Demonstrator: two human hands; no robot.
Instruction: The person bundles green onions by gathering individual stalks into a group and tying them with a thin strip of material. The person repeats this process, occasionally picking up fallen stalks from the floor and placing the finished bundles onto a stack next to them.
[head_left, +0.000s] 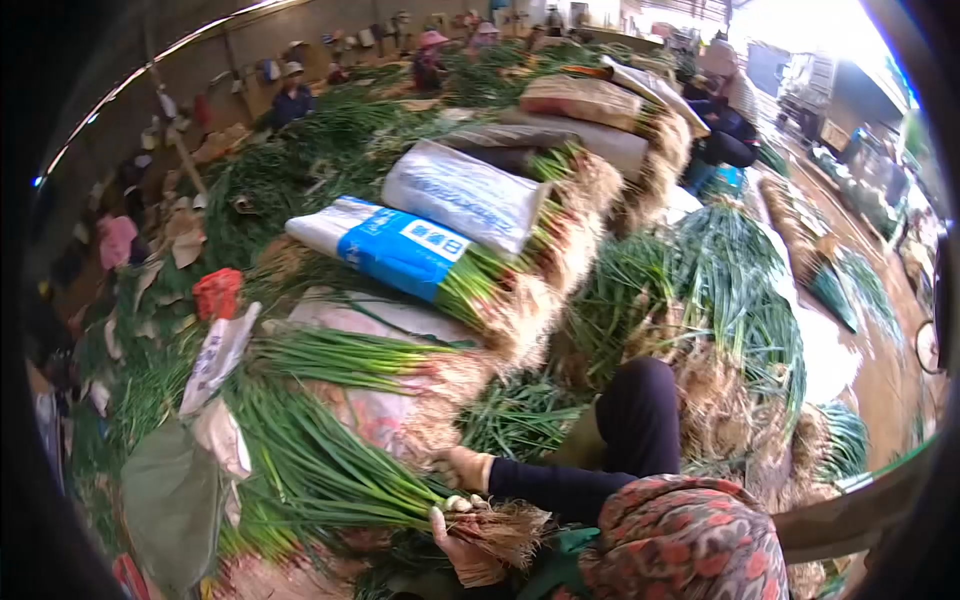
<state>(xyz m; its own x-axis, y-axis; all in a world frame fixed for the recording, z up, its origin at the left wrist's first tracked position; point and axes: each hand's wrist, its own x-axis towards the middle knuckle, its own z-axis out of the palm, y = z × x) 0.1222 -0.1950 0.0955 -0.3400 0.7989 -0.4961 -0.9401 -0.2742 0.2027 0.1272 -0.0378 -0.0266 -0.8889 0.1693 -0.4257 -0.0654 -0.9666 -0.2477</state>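
Neither of my own hands is in view. Close in front of me at the bottom, a co-worker in a floral headscarf (690, 540) sits with one dark-clad knee (640, 410) raised. That person's upper hand (460, 467), below a dark sleeve, is closed near the root end of a bunch of spring onions (345, 455). The other hand (462, 552) is around the same bunch from below, beside its white bulbs and brown roots (510, 530). The leaves fan out to the left. Another bundle of spring onions (350, 360) lies just beyond, on a pale sack.
Wrapped bundles, one in a blue-and-white sack (400, 245), lie in a row behind. Loose spring onions (720, 270) are heaped to the right. A red bag (217, 293) stands left. Further workers, one in a pale hat (718, 60), sit among the piles.
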